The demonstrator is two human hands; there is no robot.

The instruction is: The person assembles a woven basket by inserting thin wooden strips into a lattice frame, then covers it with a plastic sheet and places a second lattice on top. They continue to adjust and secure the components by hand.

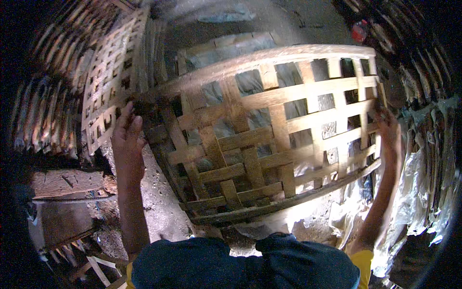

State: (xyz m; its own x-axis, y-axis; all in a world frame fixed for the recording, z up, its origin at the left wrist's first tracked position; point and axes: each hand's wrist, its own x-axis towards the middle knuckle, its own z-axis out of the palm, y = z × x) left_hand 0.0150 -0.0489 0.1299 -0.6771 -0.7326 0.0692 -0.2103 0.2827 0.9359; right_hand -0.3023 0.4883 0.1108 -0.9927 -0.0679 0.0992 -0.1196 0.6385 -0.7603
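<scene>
Loosely, the fingers of the left hand [129,132] curl upward and a little apart beside the left end of the woven panel [269,98], and I cannot tell whether they touch it, since that end falls into shadow. The right hand [389,127] is at the panel's right edge, its fingers dark, blurred and partly lost against the wood, so whether they clamp on that edge I cannot tell either. The panel fills the middle of the frame, tilted, its right side higher than its left. If the left side has little support, the panel could swing or drop at its lower left corner; a rough slat end could also scratch a palm. Through its gaps shows grey material I cannot identify, and its far side is hidden. Farther out, a second lattice [111,67] stands close by at upper left, where the panel might knock it if turned carelessly. Torn plastic sheeting [414,178] hangs at right, near the right forearm, and might snag a protruding strip. Glare washes out the panel's lower right. A red object [359,31] at upper right is too small to make out, and the corners fade to black.
</scene>
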